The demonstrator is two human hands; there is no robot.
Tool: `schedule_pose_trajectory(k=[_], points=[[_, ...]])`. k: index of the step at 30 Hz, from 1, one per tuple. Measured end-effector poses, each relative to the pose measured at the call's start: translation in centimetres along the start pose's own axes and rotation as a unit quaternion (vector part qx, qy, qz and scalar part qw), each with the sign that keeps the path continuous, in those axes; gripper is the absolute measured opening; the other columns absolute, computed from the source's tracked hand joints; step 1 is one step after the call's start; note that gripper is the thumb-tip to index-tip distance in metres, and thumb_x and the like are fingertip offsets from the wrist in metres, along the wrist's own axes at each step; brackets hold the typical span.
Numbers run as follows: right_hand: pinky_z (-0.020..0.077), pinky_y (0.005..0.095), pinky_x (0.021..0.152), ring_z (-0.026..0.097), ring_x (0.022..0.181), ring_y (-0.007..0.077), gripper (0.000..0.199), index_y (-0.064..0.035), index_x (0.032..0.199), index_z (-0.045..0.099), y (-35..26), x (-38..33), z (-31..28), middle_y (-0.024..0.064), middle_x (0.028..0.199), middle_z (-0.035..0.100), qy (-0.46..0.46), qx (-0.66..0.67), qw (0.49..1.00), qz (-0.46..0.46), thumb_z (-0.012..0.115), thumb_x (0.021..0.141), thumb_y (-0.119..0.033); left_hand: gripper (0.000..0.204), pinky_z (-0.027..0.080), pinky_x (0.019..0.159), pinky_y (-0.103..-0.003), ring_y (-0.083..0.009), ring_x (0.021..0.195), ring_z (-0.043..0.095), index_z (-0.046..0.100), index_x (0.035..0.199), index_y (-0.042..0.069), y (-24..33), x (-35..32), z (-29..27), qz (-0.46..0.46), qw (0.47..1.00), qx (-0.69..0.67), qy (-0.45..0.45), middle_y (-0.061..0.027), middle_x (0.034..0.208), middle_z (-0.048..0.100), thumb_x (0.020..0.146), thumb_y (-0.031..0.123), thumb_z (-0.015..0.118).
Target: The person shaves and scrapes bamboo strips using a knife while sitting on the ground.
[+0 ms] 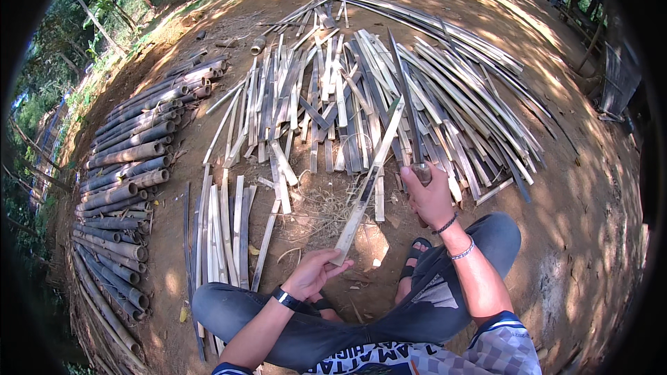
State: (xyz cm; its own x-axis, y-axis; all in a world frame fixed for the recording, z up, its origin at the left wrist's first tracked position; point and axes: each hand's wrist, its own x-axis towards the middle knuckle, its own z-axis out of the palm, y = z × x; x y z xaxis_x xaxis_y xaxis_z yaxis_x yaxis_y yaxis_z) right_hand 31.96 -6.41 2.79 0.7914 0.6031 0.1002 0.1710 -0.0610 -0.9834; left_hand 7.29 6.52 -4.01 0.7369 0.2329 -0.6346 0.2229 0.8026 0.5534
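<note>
My left hand (314, 273) pinches the near end of a split bamboo strip (368, 187) between thumb and fingers. The strip slants up and away to the right, pale with a dark streak, over a litter of shavings (319, 215) on the ground. At the right, my right hand (429, 196) is wrapped round the handle of a machete. Its long, dark blade (405, 97) points away from me, just right of the strip and apart from it near my hands. Ahead lies a wide spread of split bamboo strips (479, 125).
Cut bamboo poles (125, 198) are stacked along the left. A smaller row of bamboo strips (222, 226) lies beside my left knee (222, 312). My legs are folded, with sandals (414, 257) between them. Bare dirt (577, 215) stretches along the right, and trees (97, 14) stand beyond the poles.
</note>
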Motion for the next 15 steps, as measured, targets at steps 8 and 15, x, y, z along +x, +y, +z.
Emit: schedule_pose_trajectory(k=[8,15], points=[[0.0452,0.0351,0.052,0.061,0.053,0.0290,0.032,0.0003,0.090,0.063,1.7,-6.3,-0.7,0.0139,0.055,0.055,-0.133,-0.190,0.973,-0.005,0.067,0.084,-0.030,0.021,0.045,0.054,-0.023,-0.0139,0.067,0.061,0.054,0.095,0.006,0.6,0.6,0.6,-0.036,0.992,0.071,-0.094,-0.0029,0.077,0.058,0.099,0.026,0.047],[0.0447,0.0438,0.050,0.059,0.058,0.0417,0.027,0.0013,0.088,0.059,5.9,-13.2,0.7,0.0220,0.058,0.055,-0.249,-0.164,0.953,0.048,0.059,0.088,-0.026,0.020,0.036,0.049,-0.022,-0.0090,0.057,0.048,0.052,0.092,0.008,0.9,0.6,1.0,-0.022,0.991,0.115,-0.061,0.0003,0.073,0.051,0.100,0.026,0.047]])
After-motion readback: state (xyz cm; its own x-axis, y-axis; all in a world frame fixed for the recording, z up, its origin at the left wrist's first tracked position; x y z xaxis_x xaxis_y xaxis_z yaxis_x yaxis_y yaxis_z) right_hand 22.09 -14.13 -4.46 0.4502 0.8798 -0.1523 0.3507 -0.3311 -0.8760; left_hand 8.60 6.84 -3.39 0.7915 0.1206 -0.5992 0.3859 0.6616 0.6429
